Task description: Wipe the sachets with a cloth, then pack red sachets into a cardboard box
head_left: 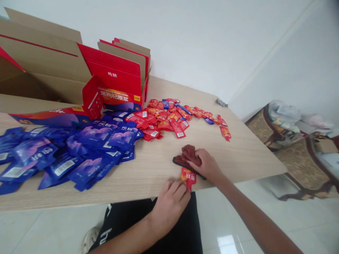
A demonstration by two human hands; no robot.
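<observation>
My left hand is at the table's near edge, fingers curled and pinching a small red sachet. My right hand rests just beyond it, closed over a dark red cloth that lies on a flat black object. The sachet sits between both hands, partly under the black object's near end. A scatter of several more red sachets lies farther back on the light wood table.
A heap of blue pouches covers the table's left side. Open red and brown cartons stand at the back left. A small grey item lies at the far edge. Cluttered chairs stand right on the tiled floor.
</observation>
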